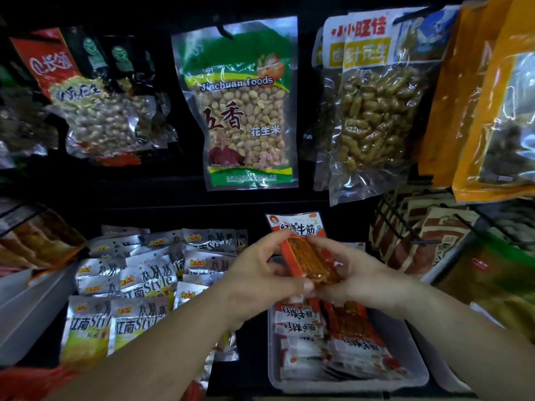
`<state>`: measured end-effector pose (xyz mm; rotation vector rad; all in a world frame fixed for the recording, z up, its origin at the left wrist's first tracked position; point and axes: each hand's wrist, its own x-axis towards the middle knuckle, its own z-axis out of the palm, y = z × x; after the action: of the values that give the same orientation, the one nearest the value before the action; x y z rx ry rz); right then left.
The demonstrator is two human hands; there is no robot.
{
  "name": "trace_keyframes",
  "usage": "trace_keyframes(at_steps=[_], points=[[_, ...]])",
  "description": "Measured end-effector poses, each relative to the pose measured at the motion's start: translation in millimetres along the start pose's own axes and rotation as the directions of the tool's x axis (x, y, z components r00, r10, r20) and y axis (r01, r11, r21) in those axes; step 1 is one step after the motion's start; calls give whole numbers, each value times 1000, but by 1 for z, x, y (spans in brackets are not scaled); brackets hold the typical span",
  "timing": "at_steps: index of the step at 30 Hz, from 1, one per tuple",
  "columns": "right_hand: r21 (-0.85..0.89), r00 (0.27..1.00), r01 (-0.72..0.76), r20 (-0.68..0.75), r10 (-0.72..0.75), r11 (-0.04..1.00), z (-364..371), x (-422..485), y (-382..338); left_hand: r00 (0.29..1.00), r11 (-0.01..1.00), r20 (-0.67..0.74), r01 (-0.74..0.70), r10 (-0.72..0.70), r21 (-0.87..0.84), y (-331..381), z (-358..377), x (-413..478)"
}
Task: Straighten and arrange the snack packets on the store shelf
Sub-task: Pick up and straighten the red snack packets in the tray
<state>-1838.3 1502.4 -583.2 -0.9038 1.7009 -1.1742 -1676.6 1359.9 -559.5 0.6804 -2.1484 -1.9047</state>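
Note:
An orange snack packet (307, 250) with a white top stands upright above the clear tray (417, 357), held between both hands. My left hand (257, 270) grips its left edge with fingers on top and thumb at the bottom. On the right edge and lower corner my right hand (356, 273) holds it. Several matching orange-and-white packets (333, 340) lie stacked in the tray below. To the left, a heap of silver-and-yellow packets (136, 287) lies on the shelf.
Hanging above are a green peanut bag (240, 111), a red-labelled peanut bag (95, 111), a clear bag of brown snacks (373, 117) and orange pouches (492, 105). A wire rack (405, 227) with brown packets stands at right. White bins (29, 308) sit at left.

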Motion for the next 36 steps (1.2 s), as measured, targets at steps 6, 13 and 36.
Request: trace_keyframes(at_steps=[6, 13, 36], points=[[-153, 965, 164, -182, -191, 974, 4, 3, 0, 996, 975, -36, -69, 78, 212, 1, -2, -1], [157, 954, 227, -234, -187, 961, 31, 12, -17, 974, 921, 100, -225, 204, 319, -10, 13, 9], [411, 951, 144, -309, -11, 900, 4, 14, 12, 998, 999, 55, -35, 33, 25, -24, 4, 11]])
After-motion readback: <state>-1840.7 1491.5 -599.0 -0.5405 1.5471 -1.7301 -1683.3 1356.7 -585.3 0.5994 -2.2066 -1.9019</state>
